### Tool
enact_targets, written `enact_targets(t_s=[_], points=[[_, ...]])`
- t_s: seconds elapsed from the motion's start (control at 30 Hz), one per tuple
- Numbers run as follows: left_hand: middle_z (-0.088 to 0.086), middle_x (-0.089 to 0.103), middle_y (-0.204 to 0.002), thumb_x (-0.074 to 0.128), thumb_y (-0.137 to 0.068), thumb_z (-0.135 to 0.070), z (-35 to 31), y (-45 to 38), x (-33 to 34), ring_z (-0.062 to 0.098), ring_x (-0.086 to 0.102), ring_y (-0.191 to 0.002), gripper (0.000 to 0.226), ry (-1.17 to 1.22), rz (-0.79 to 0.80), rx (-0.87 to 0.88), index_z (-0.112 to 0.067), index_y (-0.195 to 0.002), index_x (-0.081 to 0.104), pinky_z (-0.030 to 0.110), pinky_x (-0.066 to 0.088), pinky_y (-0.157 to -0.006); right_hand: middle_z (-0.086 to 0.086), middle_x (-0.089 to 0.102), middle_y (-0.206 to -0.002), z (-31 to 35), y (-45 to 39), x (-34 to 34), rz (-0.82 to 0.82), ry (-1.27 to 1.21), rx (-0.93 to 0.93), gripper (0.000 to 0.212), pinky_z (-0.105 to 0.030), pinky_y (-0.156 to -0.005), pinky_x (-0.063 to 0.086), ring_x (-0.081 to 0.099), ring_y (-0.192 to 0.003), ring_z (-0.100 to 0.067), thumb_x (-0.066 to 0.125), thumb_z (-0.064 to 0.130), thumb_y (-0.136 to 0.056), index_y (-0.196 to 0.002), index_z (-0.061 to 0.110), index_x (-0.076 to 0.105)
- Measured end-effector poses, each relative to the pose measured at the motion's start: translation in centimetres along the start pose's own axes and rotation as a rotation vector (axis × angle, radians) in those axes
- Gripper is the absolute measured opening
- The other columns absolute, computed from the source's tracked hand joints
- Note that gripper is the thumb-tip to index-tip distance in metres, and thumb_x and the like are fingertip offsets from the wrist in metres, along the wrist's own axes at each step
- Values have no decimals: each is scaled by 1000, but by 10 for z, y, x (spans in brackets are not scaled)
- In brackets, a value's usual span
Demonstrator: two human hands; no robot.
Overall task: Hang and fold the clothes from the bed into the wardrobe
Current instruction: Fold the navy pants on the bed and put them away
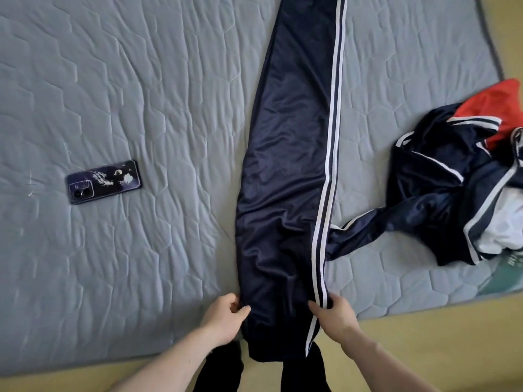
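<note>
Trousers [285, 171], navy with two white stripes along one side, are lying stretched lengthwise across the grey quilted mattress [127, 80], their far end running out of view at the top and their near end hanging over the mattress edge closest to the person. The left hand [223, 318] is pinching the trousers' left edge near that hanging end, thumb on top and fingers curled under the cloth. The right hand [335, 314] is gripping the trousers' right edge at the same level, its thumb pressing on the fabric just beside the white stripes and its fingers wrapping round the striped seam. Both forearms are reaching in from the bottom of the view, one on each side of the trousers.

To the right of the trousers a crumpled jacket [458, 176], navy with white stripes, a red panel and a white lining, is lying in a heap on the mattress, one sleeve stretching out until it is touching the trousers' striped side. Well to the left of the trousers a phone [103, 181] with a dark patterned case is resting face down on the mattress.
</note>
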State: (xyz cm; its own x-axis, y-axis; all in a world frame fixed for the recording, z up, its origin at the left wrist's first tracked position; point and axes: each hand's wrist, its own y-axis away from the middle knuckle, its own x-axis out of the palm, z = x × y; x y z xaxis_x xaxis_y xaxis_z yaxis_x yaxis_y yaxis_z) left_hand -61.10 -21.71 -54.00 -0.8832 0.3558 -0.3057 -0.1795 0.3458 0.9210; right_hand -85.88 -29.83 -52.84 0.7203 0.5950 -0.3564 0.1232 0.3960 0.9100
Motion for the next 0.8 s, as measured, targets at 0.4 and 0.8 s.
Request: enact_targets(t_s=[0.4, 0.8], points=[[-15, 74, -114, 75, -86, -49, 43, 32, 25, 6, 69, -108, 41, 250, 235, -40, -30, -121, 67, 36, 50, -106, 0, 75, -104, -26, 30, 27, 159, -206, 183, 26, -27, -73, 58, 73, -92, -17, 71, 18, -96, -120, 14, 64], [-12, 75, -114, 68, -74, -64, 30, 64, 14, 16, 72, -107, 55, 609, 84, -152, -38, -123, 67, 44, 54, -102, -8, 79, -103, -3, 68, 36, 218, -488, 270, 26, -49, -87, 62, 77, -93, -28, 64, 20, -97, -122, 12, 63]])
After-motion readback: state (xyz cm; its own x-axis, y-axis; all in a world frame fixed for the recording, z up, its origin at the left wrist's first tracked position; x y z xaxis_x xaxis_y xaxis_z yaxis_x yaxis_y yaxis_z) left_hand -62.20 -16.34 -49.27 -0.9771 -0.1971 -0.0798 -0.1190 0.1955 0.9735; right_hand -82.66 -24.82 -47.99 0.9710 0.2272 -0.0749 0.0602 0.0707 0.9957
